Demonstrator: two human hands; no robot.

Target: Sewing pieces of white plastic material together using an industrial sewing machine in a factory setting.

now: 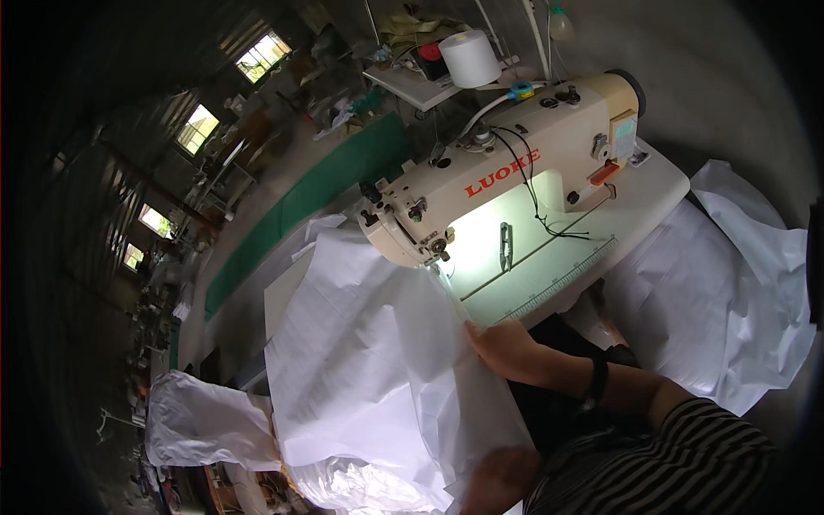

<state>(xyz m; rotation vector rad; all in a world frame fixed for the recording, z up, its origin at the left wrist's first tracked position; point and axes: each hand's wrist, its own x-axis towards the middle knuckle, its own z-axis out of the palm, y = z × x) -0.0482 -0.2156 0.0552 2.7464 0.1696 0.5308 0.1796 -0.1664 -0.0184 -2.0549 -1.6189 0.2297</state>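
White cloth (352, 343) lies in a broad sheet over the left part of the sewing table, and its upper right edge runs up to the needle area of a cream sewing machine (498, 163). At that edge, just in front of the machine bed, my right hand (502, 345) has its fingers closed on the cloth. A dark band circles the right wrist. Lower down, my left hand (499, 481) is over the near part of the cloth, smeared by motion, so its fingers do not show clearly. Small thread snips (506, 246) rest on the lit machine bed.
More white cloth (687, 292) is heaped to the right of the machine. A white thread cone (469, 58) stands on a small shelf behind it. Dark cords (536, 202) hang from the machine's arm. Another white cloth bundle (210, 421) lies at the lower left.
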